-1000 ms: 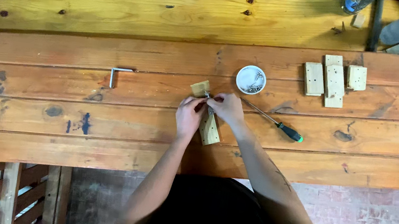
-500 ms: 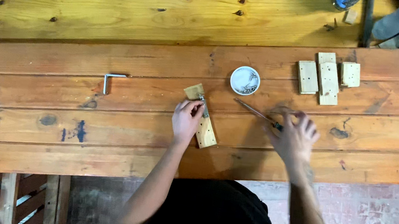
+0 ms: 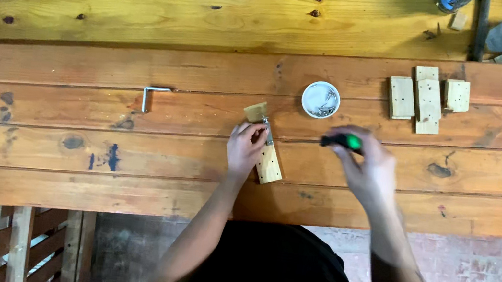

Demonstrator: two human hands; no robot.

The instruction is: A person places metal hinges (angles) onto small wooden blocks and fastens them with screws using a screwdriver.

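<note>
Workbench (image 3: pixel 66 154) of orange planks, seen from above | small wood block (image 3: pixel 269 162) with a metal hinge (image 3: pixel 267 131) at mid-bench is pinned under the left hand (image 3: pixel 245 148), fingers pressed together | green-handled screwdriver (image 3: pixel 342 141) is gripped by the right hand (image 3: pixel 370 171), lifted just right of the block | screw dish (image 3: pixel 321 99) beyond | fastening judged unfinished; three blocks (image 3: pixel 427 97) lie untouched far right.

Knotty varnished wood bench (image 3: pixel 133 144); pale bare-wood block (image 3: pixel 269 163).

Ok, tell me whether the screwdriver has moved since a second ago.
Yes. The screwdriver lay on the workbench right of the small wooden block; now the right hand holds it, lifted, below the white dish.
</note>
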